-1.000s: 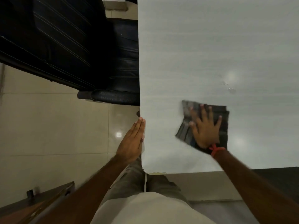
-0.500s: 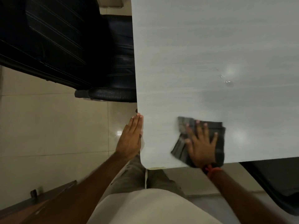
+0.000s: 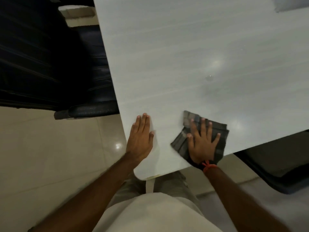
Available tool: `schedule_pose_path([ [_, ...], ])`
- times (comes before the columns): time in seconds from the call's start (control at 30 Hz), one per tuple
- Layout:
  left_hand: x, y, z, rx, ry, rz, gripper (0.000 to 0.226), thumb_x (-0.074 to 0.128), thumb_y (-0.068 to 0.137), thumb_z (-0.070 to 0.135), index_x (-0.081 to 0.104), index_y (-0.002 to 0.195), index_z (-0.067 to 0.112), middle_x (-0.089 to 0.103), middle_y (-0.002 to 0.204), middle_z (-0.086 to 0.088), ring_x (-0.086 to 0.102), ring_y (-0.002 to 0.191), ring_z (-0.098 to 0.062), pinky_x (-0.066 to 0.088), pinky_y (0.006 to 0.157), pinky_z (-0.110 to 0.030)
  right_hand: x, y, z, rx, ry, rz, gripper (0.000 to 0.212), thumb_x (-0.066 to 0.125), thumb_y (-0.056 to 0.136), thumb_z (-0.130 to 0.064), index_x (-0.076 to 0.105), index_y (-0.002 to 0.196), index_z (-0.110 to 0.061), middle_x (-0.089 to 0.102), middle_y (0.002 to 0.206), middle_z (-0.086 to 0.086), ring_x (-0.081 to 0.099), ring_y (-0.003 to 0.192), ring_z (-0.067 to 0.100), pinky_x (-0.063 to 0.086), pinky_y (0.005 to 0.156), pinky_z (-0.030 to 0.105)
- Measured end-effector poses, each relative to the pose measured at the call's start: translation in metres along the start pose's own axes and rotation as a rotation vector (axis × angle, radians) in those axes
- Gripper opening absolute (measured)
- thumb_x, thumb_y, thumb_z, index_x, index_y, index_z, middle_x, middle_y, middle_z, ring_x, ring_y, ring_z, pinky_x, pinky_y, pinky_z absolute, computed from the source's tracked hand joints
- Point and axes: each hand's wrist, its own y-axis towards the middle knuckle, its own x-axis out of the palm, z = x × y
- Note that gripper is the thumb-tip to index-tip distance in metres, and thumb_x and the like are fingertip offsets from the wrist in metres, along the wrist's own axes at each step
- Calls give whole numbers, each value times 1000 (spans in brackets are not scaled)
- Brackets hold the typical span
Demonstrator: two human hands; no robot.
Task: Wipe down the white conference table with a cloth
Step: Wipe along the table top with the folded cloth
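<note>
Office meeting room: white conference table (image 3: 184, 56), black padded chair (image 3: 90, 91).

Worn: pale cream shirt (image 3: 150, 213), olive-grey trousers (image 3: 172, 183) below it. Both forearms (image 3: 93, 190) bare. Red-orange thread band (image 3: 209, 165) tied at the right wrist (knot ends loose).

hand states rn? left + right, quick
Left hand: open, fingers straight, resting flat on the table near its edge.
Right hand: open, fingers spread, pressing the dark cloth flat on the table.
</note>
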Motion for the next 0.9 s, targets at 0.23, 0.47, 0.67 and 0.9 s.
schedule_pose_path([
  [0.23, 14, 31, 23, -59, 19, 81, 70, 13, 100, 49, 2, 159, 12, -3, 167, -2, -9, 152, -13, -6, 122, -33, -30, 105, -16, 217, 77, 81, 65, 14, 99, -61, 5, 160, -41, 1, 170, 5, -3, 155, 37, 1, 111, 79],
  [0.47, 11, 95, 31, -145, 64, 203, 67, 22, 104, 44, 17, 159, 7, 15, 167, -9, 12, 154, -23, 11, 124, -40, -23, 69, 41, -294, -54, -10, 62, 25, 99, -58, 12, 159, -45, 4, 170, -2, 3, 156, 30, 4, 116, 73],
  [0.67, 18, 100, 36, -158, 108, 333, 62, 33, 104, 36, 23, 157, 7, 20, 166, -8, 16, 154, -21, 11, 125, -36, -59, 183, 67, 156, 41, 132, 64, 17, 99, -61, 9, 159, -43, 8, 170, 3, 4, 155, 36, 8, 111, 79],
  [0.9, 15, 99, 37, -171, 81, 328, 62, 30, 104, 37, 19, 159, 10, 17, 167, -4, 9, 155, -16, 13, 126, -38, -47, 175, 8, -489, -96, 29, 62, 28, 100, -61, 11, 158, -46, 4, 170, -4, 1, 156, 30, 2, 117, 72],
])
